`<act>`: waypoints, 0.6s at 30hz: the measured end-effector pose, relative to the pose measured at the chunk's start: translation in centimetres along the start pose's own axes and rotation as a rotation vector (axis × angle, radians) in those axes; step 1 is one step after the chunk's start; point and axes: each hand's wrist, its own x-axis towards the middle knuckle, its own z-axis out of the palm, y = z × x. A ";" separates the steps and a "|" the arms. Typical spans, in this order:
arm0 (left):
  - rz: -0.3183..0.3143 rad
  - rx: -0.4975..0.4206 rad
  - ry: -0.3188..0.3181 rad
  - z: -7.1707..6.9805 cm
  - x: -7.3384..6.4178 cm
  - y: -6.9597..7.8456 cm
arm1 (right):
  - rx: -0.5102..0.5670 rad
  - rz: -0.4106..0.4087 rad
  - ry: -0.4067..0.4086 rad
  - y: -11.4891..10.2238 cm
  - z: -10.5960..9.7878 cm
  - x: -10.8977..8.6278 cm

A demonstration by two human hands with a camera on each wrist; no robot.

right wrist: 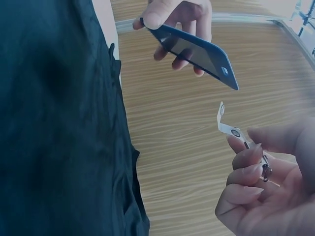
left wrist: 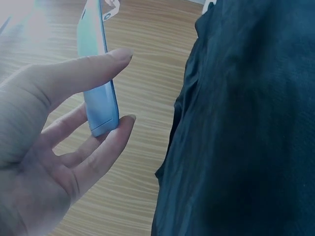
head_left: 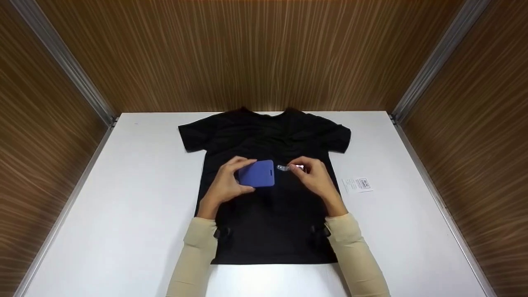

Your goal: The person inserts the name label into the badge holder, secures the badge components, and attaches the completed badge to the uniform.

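A blue badge holder (head_left: 260, 175) with a slot near its right end is held above the black T-shirt (head_left: 268, 231) by my left hand (head_left: 225, 183). Thumb and fingers grip its opposite edges in the left wrist view, where the holder (left wrist: 102, 105) appears nearly edge-on. Seen from the right wrist, the holder (right wrist: 197, 51) has a window on its underside. My right hand (head_left: 315, 177) pinches a badge clip (right wrist: 266, 171) with metal parts. Its bent clear strap (right wrist: 227, 129) points toward the holder's slotted end, a small gap apart. Fingers partly hide the clip.
The T-shirt lies spread on a white table (head_left: 152, 198), collar toward the back wall. A small printed white card (head_left: 358, 185) lies right of the shirt. Wood-patterned panels (head_left: 255, 57) wall in the back and both sides.
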 end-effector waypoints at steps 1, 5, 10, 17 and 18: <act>-0.001 0.008 0.004 0.0 0.0 0.0 | -0.004 0.003 -0.004 0.2 -0.1 0.0; -0.007 0.043 0.013 0.1 0.0 -0.1 | -0.030 0.009 -0.012 0.6 -0.2 0.1; -0.019 0.076 0.015 0.0 0.0 -0.2 | -0.071 0.031 -0.027 1.1 -0.2 0.2; -0.027 0.071 0.008 -0.1 -0.1 -0.3 | -0.095 0.099 -0.082 2.1 -0.3 0.4; -0.029 0.071 0.006 -0.1 -0.1 -0.3 | -0.094 0.111 -0.087 2.2 -0.3 0.4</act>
